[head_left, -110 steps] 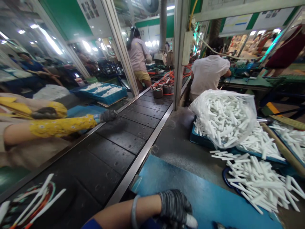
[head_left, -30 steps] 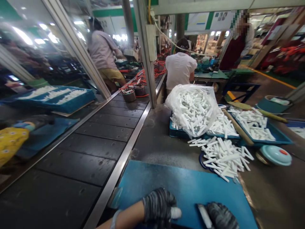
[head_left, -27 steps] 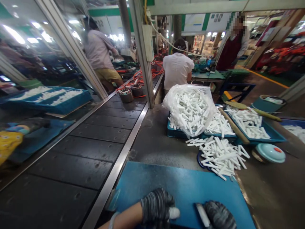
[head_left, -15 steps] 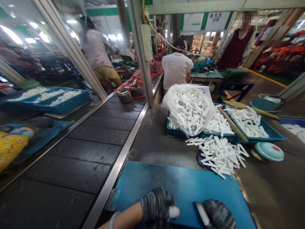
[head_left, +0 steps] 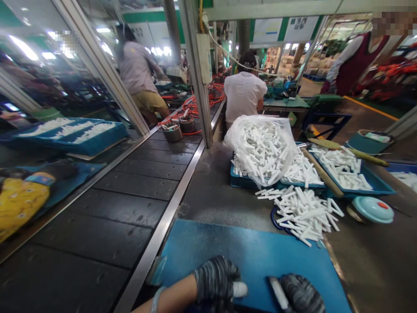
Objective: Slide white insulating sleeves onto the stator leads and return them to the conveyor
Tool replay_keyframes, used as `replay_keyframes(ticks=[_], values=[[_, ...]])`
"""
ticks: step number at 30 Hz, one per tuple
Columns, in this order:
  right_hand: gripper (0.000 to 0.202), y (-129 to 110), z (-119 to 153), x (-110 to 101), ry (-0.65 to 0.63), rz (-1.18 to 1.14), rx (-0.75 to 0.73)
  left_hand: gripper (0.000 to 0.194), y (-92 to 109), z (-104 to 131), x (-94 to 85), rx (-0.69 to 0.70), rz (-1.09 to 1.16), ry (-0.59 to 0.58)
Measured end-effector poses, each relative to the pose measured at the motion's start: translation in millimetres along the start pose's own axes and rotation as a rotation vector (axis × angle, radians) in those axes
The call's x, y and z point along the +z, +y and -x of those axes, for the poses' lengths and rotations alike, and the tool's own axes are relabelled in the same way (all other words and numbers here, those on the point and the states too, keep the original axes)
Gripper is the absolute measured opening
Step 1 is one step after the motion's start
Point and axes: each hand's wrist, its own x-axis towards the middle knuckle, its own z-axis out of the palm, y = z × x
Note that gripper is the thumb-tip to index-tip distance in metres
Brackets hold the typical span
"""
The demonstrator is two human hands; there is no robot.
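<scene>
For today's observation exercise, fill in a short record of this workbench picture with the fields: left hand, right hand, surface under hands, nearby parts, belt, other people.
left hand: gloved left hand closed on a white piece
right hand: gloved right hand holding a white stick
surface under hands: blue mat
nearby parts: loose pile of sticks beyond the mat; bag of sticks on a blue tray
belt: black conveyor to the left, two round cans far along it
other people: seated person in white; yellow sleeve across the belt
</scene>
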Motion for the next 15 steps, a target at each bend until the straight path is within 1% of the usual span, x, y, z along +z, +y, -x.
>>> replay_keyframes(ticks=[2, 5, 9, 11, 15], values=[[0.091, -4, -8, -4, 0.018, -0.013, 0.009, 0.046, -3, -2, 2.4, -0.006, 0.015, -0.038], [0.089, -7, -10, -5, 0.075, -0.007, 0.04, 0.043, -7, -3, 4.9, 0.023, 0.063, -0.001], [0.09, -6, -12, -7, 0.041, 0.026, -0.009, 0.039, -7, -1, 4.7, -0.001, 0.095, 0.0], [0.088, -6, -17, -10, 0.059, 0.015, -0.031, 0.042, -7, 0, 4.4, -0.004, 0.112, 0.002], [0.088, -6, -27, -14, 0.081, -0.004, -0.011, 0.045, -8, 0, 5.9, 0.017, 0.15, 0.021]])
